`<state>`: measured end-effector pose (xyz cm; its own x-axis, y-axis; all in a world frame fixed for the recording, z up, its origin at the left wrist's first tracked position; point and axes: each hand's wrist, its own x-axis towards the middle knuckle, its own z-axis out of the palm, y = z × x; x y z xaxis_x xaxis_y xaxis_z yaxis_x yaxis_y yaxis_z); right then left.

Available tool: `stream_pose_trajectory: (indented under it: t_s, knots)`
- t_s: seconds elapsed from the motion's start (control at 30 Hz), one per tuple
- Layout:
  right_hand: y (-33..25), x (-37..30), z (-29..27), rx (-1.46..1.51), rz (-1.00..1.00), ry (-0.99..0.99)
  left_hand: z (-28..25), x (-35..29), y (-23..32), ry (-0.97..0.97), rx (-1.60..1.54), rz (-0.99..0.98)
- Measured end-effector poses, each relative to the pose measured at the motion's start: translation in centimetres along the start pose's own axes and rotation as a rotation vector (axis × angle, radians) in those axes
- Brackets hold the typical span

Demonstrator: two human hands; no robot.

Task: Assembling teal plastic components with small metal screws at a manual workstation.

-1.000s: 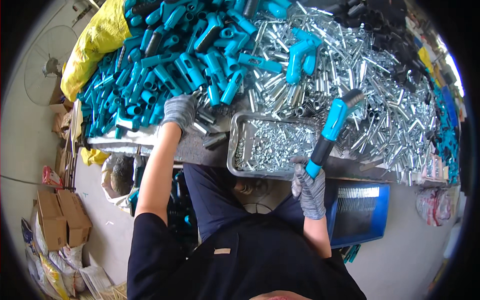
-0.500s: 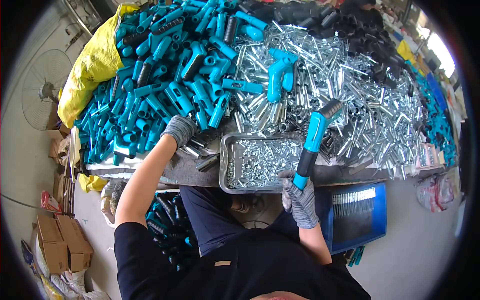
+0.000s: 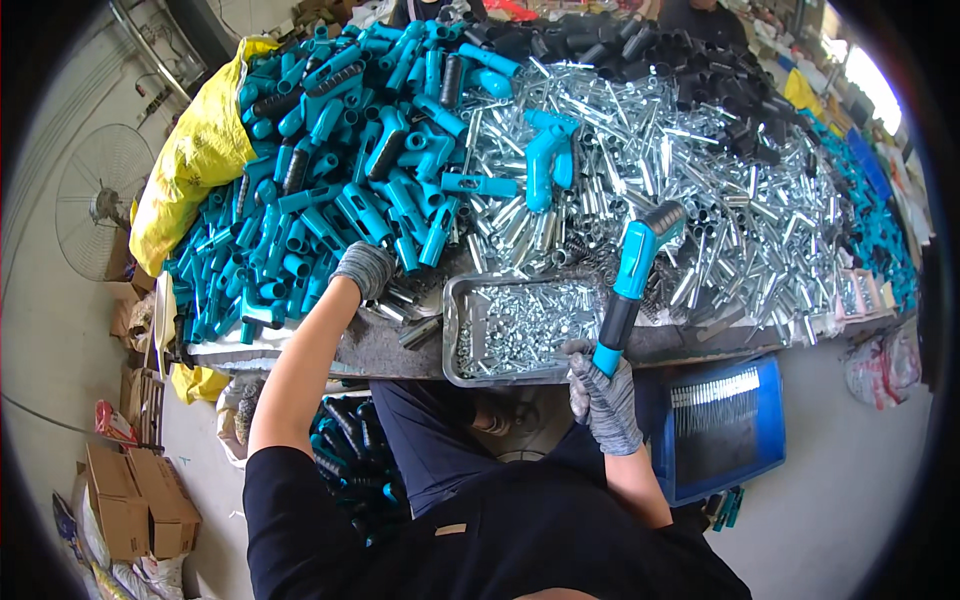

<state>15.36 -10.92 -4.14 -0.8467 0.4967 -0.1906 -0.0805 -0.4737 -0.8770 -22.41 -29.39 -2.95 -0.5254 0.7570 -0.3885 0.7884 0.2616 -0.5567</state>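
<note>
Upright in my gloved right hand (image 3: pixel 604 402) is a teal-and-black pistol-shaped tool (image 3: pixel 632 272). The fingers wrap round its lower teal end, and its black-gripped head points up and right. My gloved left hand (image 3: pixel 364 270) is at the front edge of a heap of teal plastic housings (image 3: pixel 358 212), beside a few loose metal tubes (image 3: pixel 400 304). Its fingers are turned away and mostly hidden, so what they touch cannot be made out. Between the hands stands a clear plastic tray (image 3: pixel 452 335) holding many small metal screws or pins (image 3: pixel 530 322).
Shiny metal rods and tubes (image 3: pixel 690 210) cover the table's right side, with a loose teal gun-shaped housing (image 3: pixel 540 165) on top. Black tubes (image 3: pixel 700 70) lie behind. A yellow sack (image 3: pixel 195 165) borders the left. Below the table edge sits a blue bin (image 3: pixel 775 415) with metal rods.
The whole view has shifted slightly. Both hands keep nearly the same places, the right still holding the pistol-shaped tool and the left still at the heap's front edge.
</note>
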Motion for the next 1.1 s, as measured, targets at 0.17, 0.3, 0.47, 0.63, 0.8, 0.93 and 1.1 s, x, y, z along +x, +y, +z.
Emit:
stream_pose_trajectory:
  t_s: [0.17, 0.3, 0.47, 0.63, 0.8, 0.93, 1.1]
  knots:
    - [-0.4, -0.5, -0.2, 0.006, -0.016, 0.028, -0.7, -0.1, -0.2, 0.03, -0.021, 0.037]
    - [-0.6, -0.5, -0.4, 0.014, -0.01, 0.039, -0.3, -0.3, -0.7, 0.037, -0.024, 0.052]
    - [-0.6, 0.0, -1.1, 0.012, -0.042, 0.064, -0.6, -1.7, -1.5, 0.159, -0.139, -0.056]
    - [-1.1, 1.0, -1.6, 0.278, -0.188, 0.108, -3.6, -6.1, -1.8, 0.475, -0.606, -0.186]
    - [-3.1, 1.9, -1.1, 0.485, -0.361, -0.137, -8.8, -10.1, 5.2, 0.831, -1.659, 0.057]
    - [-1.4, 1.8, 0.0, 0.301, -0.266, -0.151, -10.5, -10.7, 12.0, 0.768, -2.363, 0.283]
    - [0.6, 1.3, 1.0, 0.326, -0.257, -0.174, -10.2, -10.0, 15.3, 0.687, -2.329, 0.319]
